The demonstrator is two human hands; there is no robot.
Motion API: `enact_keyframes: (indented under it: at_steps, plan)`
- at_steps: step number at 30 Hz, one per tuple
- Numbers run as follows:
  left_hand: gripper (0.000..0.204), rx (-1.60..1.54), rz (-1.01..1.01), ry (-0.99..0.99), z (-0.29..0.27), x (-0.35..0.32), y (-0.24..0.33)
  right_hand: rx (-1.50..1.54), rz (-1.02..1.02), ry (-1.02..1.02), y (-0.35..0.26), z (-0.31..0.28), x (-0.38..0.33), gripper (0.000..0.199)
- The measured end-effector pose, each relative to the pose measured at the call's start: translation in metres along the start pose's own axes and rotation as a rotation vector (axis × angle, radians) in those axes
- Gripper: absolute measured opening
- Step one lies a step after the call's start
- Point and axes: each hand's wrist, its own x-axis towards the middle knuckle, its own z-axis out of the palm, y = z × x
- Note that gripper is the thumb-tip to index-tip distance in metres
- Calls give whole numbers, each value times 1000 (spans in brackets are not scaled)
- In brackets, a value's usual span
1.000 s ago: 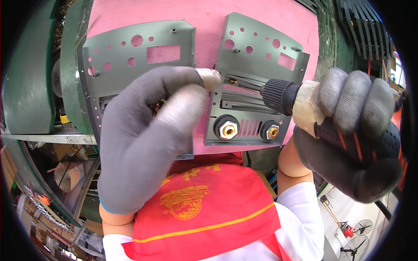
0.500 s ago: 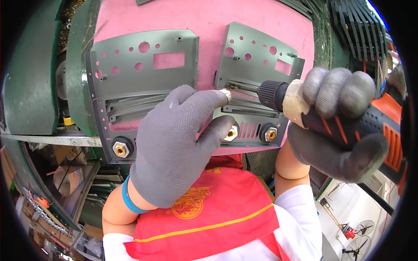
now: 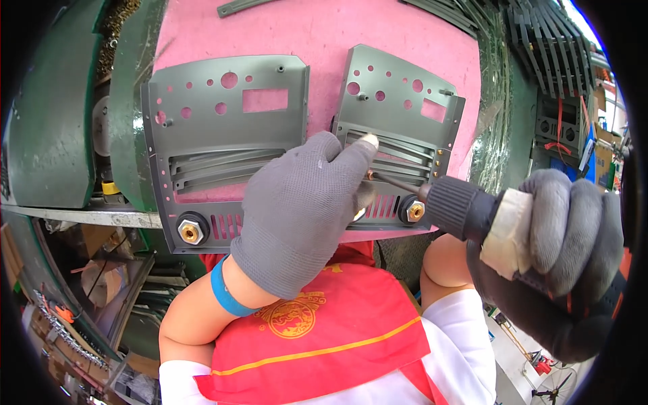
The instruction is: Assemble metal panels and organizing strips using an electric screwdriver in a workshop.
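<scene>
My right hand (image 3: 567, 236), in a grey glove, is wrapped round a power screwdriver (image 3: 466, 206) with a black collar and pale tape. Its thin bit points left, with a small brass screw (image 3: 370, 175) at the tip. Beside that screw, my gloved left hand (image 3: 304, 202) has its fingers curled; what they hold, if anything, is hidden. The left hand lies over the inner edges of two grey-green metal panels, the left panel (image 3: 202, 138) and the right panel (image 3: 391, 125). Slats (image 3: 226, 165) cross the panels' openings. Small brass screws (image 3: 439, 161) line the right panel's outer edge.
Pink matting (image 3: 324, 30) covers the bench under the panels. Brass fittings with black collars, such as the left fitting (image 3: 192, 231), sit at the panels' near edge. More metal strips (image 3: 246, 7) lie at the back. Stacked dark parts (image 3: 550, 47) stand at the far right.
The screwdriver has moved right and toward me, its bit leaving the right panel's slats. My left hand has shifted right, fingers closer to the bit tip. A screw now shows there.
</scene>
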Motion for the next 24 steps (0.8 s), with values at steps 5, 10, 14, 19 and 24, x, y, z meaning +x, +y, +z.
enact_keyframes:
  at_steps: [5,10,14,19,24]
  plan:
    - [36,-82,36,-3,-2,-1,-2,25,-48,-74,-15,-14,-1,23]
    - [24,-148,6,-23,-2,-2,-4,49,-23,-26,-23,-29,-8,22]
    - [24,-293,-31,-18,1,-4,-4,172,-105,30,-36,-41,-13,23]
    - [24,-306,-12,-7,3,-4,0,256,-122,-26,-48,-48,-14,23]
    - [37,-258,11,7,8,1,14,400,-89,-348,-36,-54,2,20]
